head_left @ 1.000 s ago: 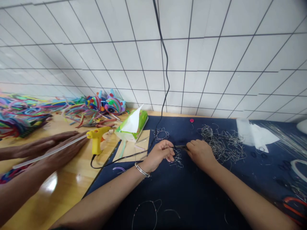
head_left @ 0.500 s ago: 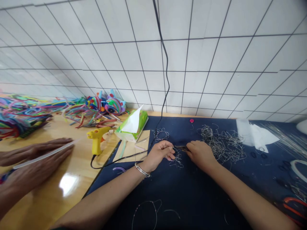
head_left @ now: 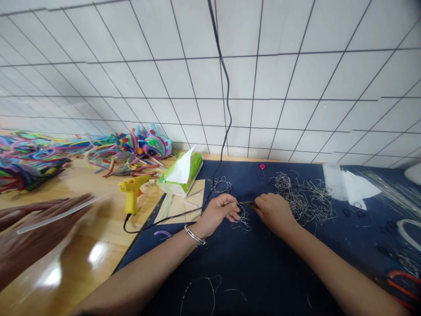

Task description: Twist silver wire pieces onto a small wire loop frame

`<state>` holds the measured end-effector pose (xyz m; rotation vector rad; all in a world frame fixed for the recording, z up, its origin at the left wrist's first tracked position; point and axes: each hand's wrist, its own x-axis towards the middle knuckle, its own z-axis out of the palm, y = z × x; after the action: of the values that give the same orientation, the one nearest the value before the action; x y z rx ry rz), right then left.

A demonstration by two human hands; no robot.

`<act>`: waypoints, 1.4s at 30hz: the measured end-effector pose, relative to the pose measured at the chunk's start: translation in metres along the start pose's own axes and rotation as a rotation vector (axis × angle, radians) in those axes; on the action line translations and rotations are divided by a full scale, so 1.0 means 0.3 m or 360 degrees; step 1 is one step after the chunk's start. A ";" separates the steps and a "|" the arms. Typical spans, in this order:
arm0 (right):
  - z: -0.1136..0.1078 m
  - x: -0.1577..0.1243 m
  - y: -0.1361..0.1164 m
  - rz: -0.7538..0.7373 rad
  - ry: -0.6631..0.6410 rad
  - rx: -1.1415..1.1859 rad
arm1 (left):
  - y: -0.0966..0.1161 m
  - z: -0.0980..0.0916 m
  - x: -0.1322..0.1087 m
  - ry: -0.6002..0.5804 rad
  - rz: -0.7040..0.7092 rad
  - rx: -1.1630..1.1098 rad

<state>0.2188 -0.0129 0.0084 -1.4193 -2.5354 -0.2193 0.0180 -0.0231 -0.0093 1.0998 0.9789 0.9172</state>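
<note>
My left hand (head_left: 219, 212), with a silver bangle on the wrist, is curled and pinches a small tangle of thin silver wire (head_left: 242, 220) on the dark blue mat (head_left: 263, 272). My right hand (head_left: 273, 211) is closed round a thin dark tool (head_left: 249, 203) whose tip points left into the wire by my left fingers. The two hands nearly touch at the mat's middle.
A large heap of wire (head_left: 301, 197) lies just right of my right hand. A yellow glue gun (head_left: 132, 193), a green tissue pack (head_left: 182, 173) and colourful strips (head_left: 42, 151) sit on the wooden table. Another person's hands (head_left: 31, 232) with a clear stick (head_left: 54, 216) are at left.
My hands have stayed nearly still on the wire. The other person's hands and clear stick have slid back to the left, away from the glue gun.
</note>
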 end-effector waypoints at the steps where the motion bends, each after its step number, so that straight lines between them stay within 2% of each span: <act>1: 0.000 0.000 0.000 -0.0007 0.0002 -0.0003 | -0.001 -0.001 0.000 -0.0001 0.0003 0.0001; 16: -0.010 0.000 0.003 0.0004 -0.0015 -0.0005 | 0.000 -0.001 -0.002 -0.0004 -0.0030 0.0009; 27: -0.005 0.003 0.002 0.0001 0.0060 -0.0044 | 0.007 0.002 -0.006 -0.0032 -0.0031 0.0011; 42: -0.007 0.002 -0.009 0.0113 -0.0113 0.0058 | 0.009 0.002 -0.001 0.0041 -0.0030 0.0069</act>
<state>0.2165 -0.0143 0.0106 -1.5258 -2.5256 -0.1120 0.0183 -0.0229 -0.0065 1.1158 1.0327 0.9007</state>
